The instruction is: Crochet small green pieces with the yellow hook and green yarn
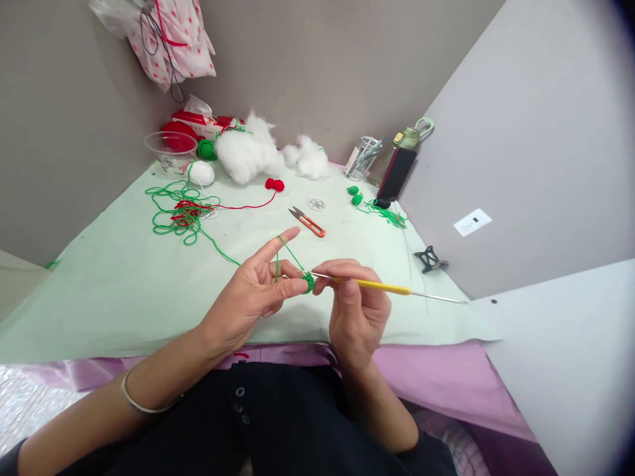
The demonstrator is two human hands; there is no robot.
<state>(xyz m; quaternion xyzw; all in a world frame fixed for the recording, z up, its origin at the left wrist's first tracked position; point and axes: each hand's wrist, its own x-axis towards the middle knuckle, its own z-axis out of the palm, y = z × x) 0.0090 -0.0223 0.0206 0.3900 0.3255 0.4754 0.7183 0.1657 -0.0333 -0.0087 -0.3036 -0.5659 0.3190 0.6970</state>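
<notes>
Between the thumb and fingers of my left hand is a small green crochet piece. Green yarn loops over my raised left index finger and runs down to the piece. My right hand grips a crochet hook by its yellow handle. The hook's metal tip meets the green piece, and its other thin metal end points right. Just beyond my hands lie orange-handled thread snips.
Tangled green and red yarn lies at the left. White stuffing, a clear tub and a pen holder stand along the back. A phone leans on a bottle at the right, near a black stand.
</notes>
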